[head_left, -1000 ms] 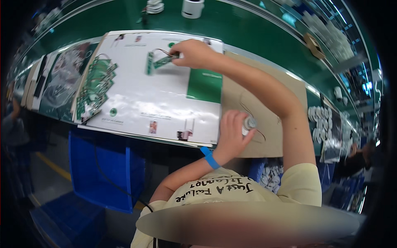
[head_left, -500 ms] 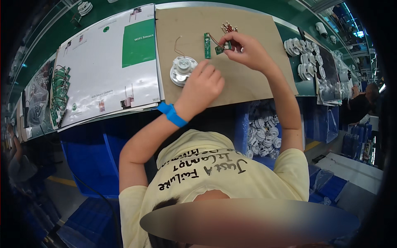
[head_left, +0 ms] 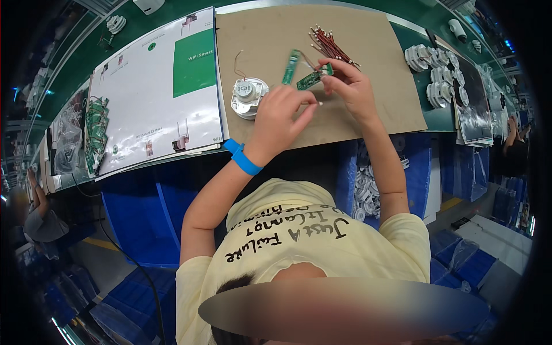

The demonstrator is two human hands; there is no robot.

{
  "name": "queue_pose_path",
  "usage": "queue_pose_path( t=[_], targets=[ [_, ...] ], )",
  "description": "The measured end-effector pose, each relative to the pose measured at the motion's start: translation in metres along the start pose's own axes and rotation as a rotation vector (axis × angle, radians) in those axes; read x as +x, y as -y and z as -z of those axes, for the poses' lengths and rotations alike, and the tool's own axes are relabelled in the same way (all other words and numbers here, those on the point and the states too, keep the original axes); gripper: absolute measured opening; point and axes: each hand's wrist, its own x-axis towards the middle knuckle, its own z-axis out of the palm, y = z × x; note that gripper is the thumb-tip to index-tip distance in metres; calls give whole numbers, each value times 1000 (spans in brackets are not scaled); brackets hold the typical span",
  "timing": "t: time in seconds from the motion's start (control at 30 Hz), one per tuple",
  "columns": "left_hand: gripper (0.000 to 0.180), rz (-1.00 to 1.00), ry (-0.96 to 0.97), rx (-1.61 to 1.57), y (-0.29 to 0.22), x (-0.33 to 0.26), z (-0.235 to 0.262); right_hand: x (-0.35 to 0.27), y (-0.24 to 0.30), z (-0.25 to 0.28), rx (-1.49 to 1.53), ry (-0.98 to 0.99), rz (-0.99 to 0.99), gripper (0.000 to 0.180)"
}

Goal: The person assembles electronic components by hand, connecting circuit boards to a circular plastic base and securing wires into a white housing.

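Note:
My right hand [head_left: 353,92] pinches a small green circuit board [head_left: 315,76] above the brown cardboard mat [head_left: 379,98]. My left hand [head_left: 279,115], with a blue wristband, is just left of it and holds a thin wire with a white tip [head_left: 318,103] that points toward the board. A round white part [head_left: 247,96] with thin leads lies on the mat beside my left hand. A second green board [head_left: 291,59] lies just above my hands. A bundle of red wires [head_left: 332,45] lies at the mat's far side.
A large white and green printed sheet [head_left: 155,98] lies left of the mat, with a stack of green boards [head_left: 95,129] at its left edge. Rows of round white parts [head_left: 437,77] sit to the right. Blue bins [head_left: 368,184] with white parts stand below the bench edge.
My right hand carried a green board from the printed sheet over to the mat. My left hand came off the round white part and now holds a wire by the board.

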Motion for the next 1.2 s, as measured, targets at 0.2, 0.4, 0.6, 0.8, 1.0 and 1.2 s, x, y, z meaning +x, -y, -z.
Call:
queue_pose_path(
  t=[0.2,0.4,0.6,0.8,1.0,1.2],
  targets=[
    [9,414,-109,-418,-7,11,6,-7,-4,-16,333,-14,12,37],
    [9,444,-126,-330,-5,12,6,-17,-9,-25,266,83,109,42],
    [11,405,-52,-307,1,10,13,-17,-10,-32,164,81,208,43],
    [13,648,-46,-684,-3,12,16,-16,-14,-33,125,125,300,42],
    [15,583,88,-422,4,12,29,-13,-8,-36,-224,61,464,43],
    [18,656,158,-432,-1,17,44,-8,-2,-40,-557,45,646,42]
  ],
)
